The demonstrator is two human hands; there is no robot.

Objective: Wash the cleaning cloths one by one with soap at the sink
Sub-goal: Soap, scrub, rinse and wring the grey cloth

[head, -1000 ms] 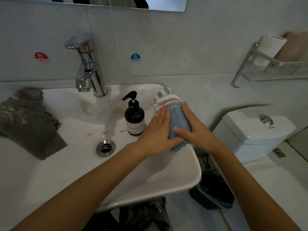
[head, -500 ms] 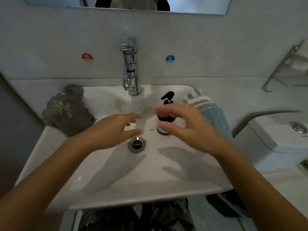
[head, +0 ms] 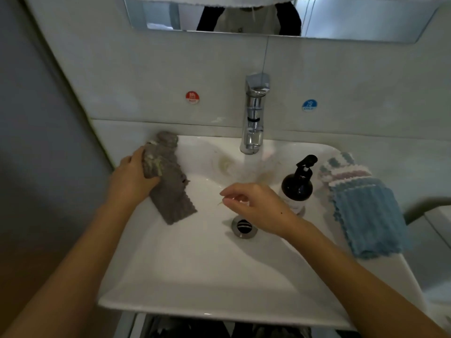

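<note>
Left hand (head: pixel 133 178) grips grey cloth (head: pixel 168 181) on sink's (head: pixel 195 276) left rim. Right hand (head: pixel 253 203) over drain (head: pixel 244 226), loosely curled, holding nothing. Blue cloth (head: pixel 366 215) on right rim beside soap bottle (head: pixel 297 185).

Open basin floor toward near rim of sink (head: pixel 219 311), wide enough for a hand. Drain (head: pixel 244 226) mid-basin, right hand (head: pixel 258 208) hovering just behind it. Tap (head: pixel 255 118) and running water block back centre. Soap bottle (head: pixel 297 184) guards right ledge, blue cloth (head: pixel 366 215) beyond. Grey cloth (head: pixel 168 181) and left hand (head: pixel 133 176) fill left ledge.
</note>
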